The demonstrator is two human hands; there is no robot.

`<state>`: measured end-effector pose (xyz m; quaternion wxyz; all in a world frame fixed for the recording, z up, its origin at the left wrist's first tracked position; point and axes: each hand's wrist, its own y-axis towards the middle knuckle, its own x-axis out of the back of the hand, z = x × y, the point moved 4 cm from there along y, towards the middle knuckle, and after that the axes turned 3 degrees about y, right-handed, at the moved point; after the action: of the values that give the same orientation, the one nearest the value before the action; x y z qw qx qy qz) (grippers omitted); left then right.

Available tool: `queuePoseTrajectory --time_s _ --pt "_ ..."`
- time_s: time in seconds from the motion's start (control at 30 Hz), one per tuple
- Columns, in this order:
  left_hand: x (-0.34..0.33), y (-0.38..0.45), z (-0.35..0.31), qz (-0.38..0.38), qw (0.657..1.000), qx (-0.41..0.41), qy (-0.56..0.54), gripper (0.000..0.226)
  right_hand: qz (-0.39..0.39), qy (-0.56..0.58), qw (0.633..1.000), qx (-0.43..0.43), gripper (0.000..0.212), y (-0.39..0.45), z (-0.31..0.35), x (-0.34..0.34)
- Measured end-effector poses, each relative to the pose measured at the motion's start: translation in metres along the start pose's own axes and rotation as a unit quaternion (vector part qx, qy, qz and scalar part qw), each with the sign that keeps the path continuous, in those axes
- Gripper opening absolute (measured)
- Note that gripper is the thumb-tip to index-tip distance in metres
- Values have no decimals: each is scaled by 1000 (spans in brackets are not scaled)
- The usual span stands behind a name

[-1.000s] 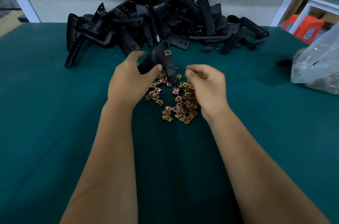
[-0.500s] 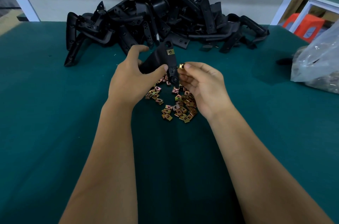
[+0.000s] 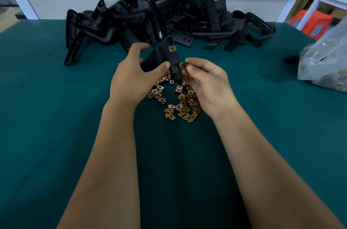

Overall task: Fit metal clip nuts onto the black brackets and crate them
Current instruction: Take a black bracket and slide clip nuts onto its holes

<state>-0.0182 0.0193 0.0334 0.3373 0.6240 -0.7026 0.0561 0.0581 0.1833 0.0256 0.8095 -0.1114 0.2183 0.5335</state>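
My left hand (image 3: 132, 76) grips a black bracket (image 3: 163, 56) and holds it upright above the green table. One brass clip nut (image 3: 172, 48) sits fitted near the bracket's upper end. My right hand (image 3: 206, 82) pinches a second clip nut (image 3: 185, 64) between thumb and forefinger, right beside the bracket's lower edge. Under both hands lies a scatter of several loose clip nuts (image 3: 180, 103). A big heap of black brackets (image 3: 161, 14) is piled at the back of the table.
A clear plastic bag (image 3: 326, 59) with small parts lies at the right edge of the green table (image 3: 56, 116). A white frame and an orange stool (image 3: 309, 22) stand beyond the right corner. A pale wall closes the back.
My right hand lifted a clip nut out of the loose pile and brought it up to the bracket's lower edge. My left hand raised the bracket slightly.
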Motion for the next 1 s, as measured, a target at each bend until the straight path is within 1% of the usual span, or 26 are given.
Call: queuePoseTrajectory --time_s 0.17,0.23,0.33,0.4,0.47,0.5,0.53,0.6,0.67,0.73,0.87,1.0 --pt "1 0 1 -6 1000 -2 7 63 7 -28 999 21 21 0 2 -1" --pt "-1 0 1 -2 999 -9 31 61 2 -52 998 42 23 -1 4 -1" --pt "-6 1 0 22 994 -20 102 54 -11 -95 993 71 25 -1 6 -2" --pt "-7 2 -6 -2 991 -57 120 44 -19 -138 986 90 26 -2 7 -3" --pt "-3 1 -16 -44 992 -105 57 27 -23 -182 977 109 26 -3 7 -4" --pt "-2 0 -20 -47 993 -111 12 23 -24 -199 973 117 27 -3 8 -5" --pt "-2 0 -23 -37 993 -108 -24 24 -25 -214 969 125 27 -3 8 -6" --pt "-6 -3 -25 6 993 -95 -64 24 -28 -233 962 136 27 -4 8 -6" --pt "-11 -6 -27 48 992 -88 -81 22 -27 -241 960 142 26 -4 7 -7" --pt "-14 -7 -29 64 990 -87 -95 20 -25 -248 957 147 25 -4 7 -7" --pt "-14 -7 -30 55 990 -99 -81 23 -23 -266 951 156 21 -5 8 -8" --pt "-15 -7 -28 58 990 -90 -94 17 -22 -289 942 172 22 -6 9 -10"
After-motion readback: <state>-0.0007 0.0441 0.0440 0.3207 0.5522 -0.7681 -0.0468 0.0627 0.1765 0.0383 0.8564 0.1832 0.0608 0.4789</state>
